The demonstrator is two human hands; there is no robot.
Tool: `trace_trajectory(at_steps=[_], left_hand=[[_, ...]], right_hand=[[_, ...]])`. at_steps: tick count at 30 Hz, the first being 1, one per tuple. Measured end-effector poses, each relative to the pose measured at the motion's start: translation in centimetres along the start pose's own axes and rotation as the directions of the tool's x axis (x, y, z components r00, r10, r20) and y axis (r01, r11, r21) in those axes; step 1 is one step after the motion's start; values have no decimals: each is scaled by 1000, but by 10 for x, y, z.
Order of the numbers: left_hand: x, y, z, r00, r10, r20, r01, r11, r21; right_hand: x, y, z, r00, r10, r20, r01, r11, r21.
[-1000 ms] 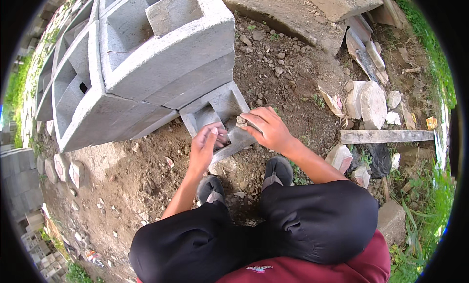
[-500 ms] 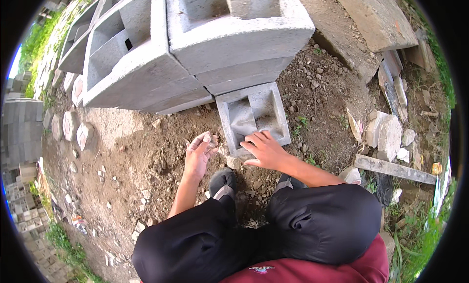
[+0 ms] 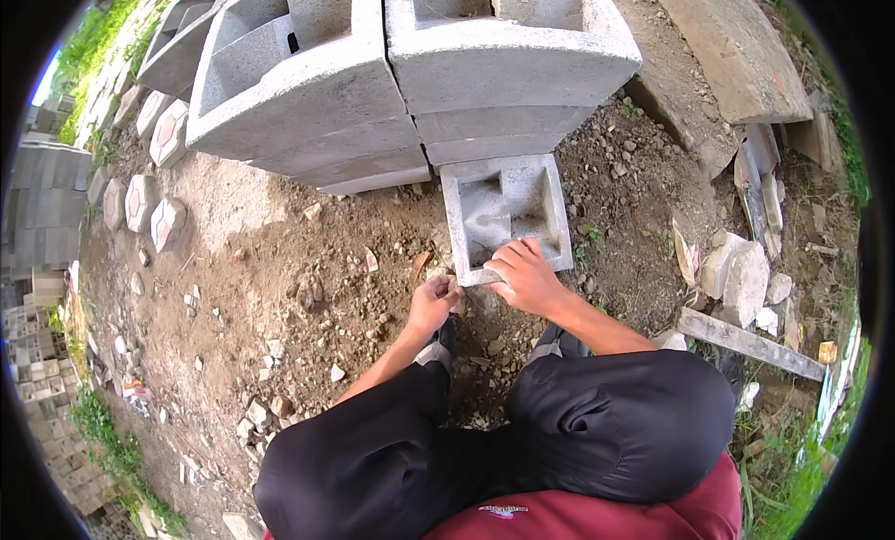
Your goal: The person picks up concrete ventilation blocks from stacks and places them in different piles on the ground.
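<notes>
The person was crouching on the bare soil, both hands at the near edge of a small hollow block (image 3: 506, 218) that lay on the ground, touching the base of a stack (image 3: 419, 83) of bigger grey blocks. The right hand (image 3: 525, 277) was laid over the near rim, fingers bent and gripping it. The left hand (image 3: 432, 303) was at the near left corner, low by the soil, fingers curled; if it really held the block, I could not tell.

I think the step in hand was the placing or shifting of this block on the ground. The next move would need a firm hold from both sides, because the soil under it was loose and full of stones, so the block could tilt.

The cavity of the block was open to the top, and I saw only grey walls and shadow in it. The cavities of the stack also looked empty.
</notes>
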State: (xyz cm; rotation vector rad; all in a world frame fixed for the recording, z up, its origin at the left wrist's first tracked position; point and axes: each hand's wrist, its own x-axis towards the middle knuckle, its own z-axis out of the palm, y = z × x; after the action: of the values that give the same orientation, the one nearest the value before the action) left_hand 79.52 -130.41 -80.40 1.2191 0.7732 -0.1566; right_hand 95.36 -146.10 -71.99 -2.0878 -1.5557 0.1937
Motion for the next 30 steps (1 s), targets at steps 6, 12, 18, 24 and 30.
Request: trace_trajectory(at_steps=[6, 12, 18, 24, 30], left_hand=[[-8, 13, 19, 964, 212, -161, -126, 896, 425], [-16, 12, -2, 966, 169, -194, -51, 864, 501], [-12, 14, 3, 965, 218, -143, -114, 845, 522], [-2, 18, 8, 952, 263, -154, -136, 817, 560], [8, 4, 7, 927, 343, -151, -171, 746, 643]], right_hand=[[-5, 1, -1, 999, 25, -29, -25, 1000, 4], [-5, 1, 3, 998, 28, -55, -27, 999, 25], [-7, 2, 2, 999, 31, -19, -31, 999, 20], [-7, 2, 2, 999, 32, -31, -31, 999, 23], [-5, 1, 3, 999, 33, -26, -32, 999, 32]])
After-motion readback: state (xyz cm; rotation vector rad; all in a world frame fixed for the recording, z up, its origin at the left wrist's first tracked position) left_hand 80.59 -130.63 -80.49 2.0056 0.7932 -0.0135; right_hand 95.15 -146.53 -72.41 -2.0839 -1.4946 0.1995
